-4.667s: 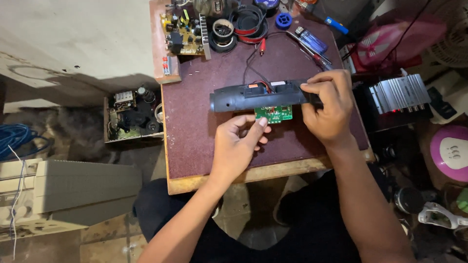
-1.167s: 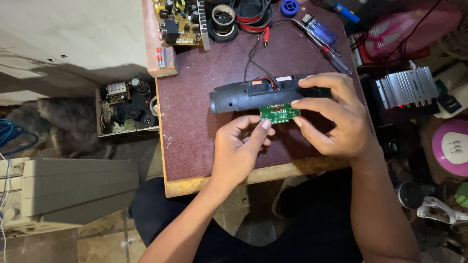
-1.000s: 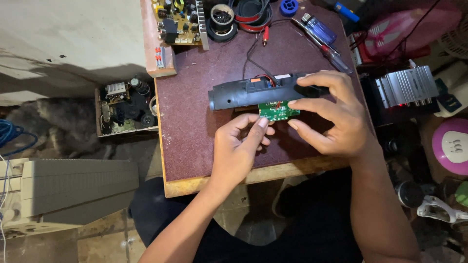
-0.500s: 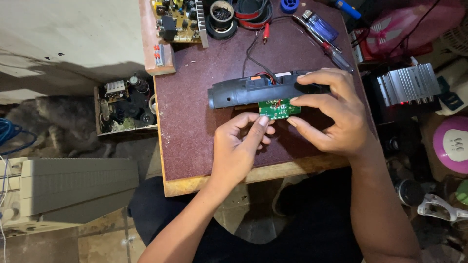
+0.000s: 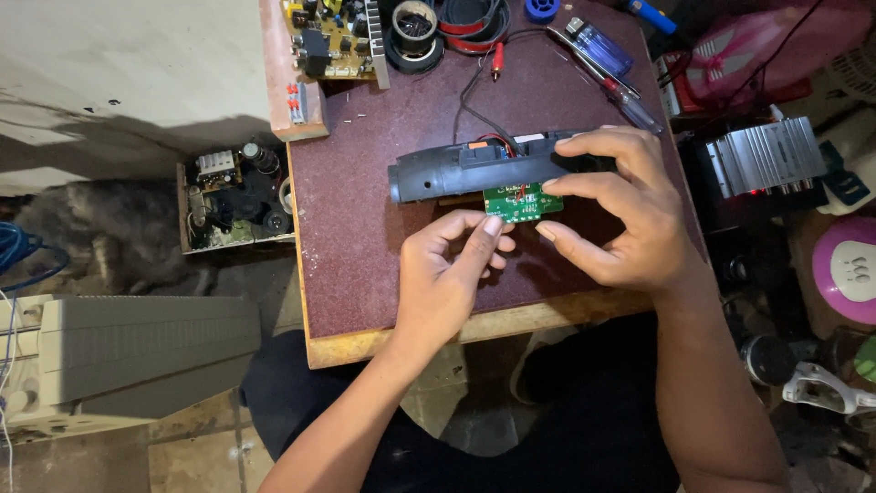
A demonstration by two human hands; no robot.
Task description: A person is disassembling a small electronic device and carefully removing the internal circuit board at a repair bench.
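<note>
A long black plastic housing (image 5: 456, 172) lies across the maroon worktop (image 5: 365, 228), with red and black wires coming out of its top. A small green circuit board (image 5: 521, 203) hangs at its lower edge. My right hand (image 5: 620, 210) rests over the right end of the housing, and its fingers pinch the right side of the green board. My left hand (image 5: 447, 278) sits just below the board, index finger and thumb touching its lower left edge.
At the back of the worktop lie a yellow circuit board (image 5: 328, 36), tape rolls (image 5: 415, 32), a lighter (image 5: 598, 46) and a screwdriver (image 5: 602, 82). A silver finned amplifier (image 5: 762, 160) stands on the right. An open box of electronics (image 5: 233, 196) lies on the floor at left, a beige casing (image 5: 137, 351) below it.
The housing and green board have stayed in place under both hands. My fingers have shifted slightly on the board, and the view has drifted a little.
</note>
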